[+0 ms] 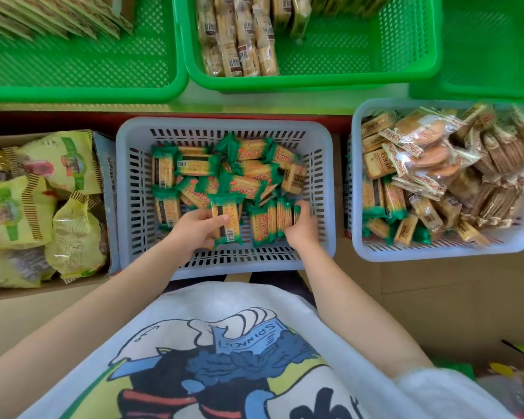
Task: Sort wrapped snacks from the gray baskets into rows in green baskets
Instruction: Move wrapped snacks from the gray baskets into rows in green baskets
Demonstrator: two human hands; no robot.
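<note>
Presently, both hands are working inside the slotted gray plastic basket point(127, 189) of green-ended yellow cracker packets. The left hand point(194, 229) is gripping one barcoded packet point(227, 223); the right hand point(303, 226) is clasping a bunched row of packets point(271, 220). Wrapper lettering is unreadable. A green mesh basket point(406, 40) beyond is holding tan barcoded packs point(239, 40).

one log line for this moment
phase: gathering | left hand: grips cracker pack | right hand: holds upright pack row | place: middle gray basket
</note>
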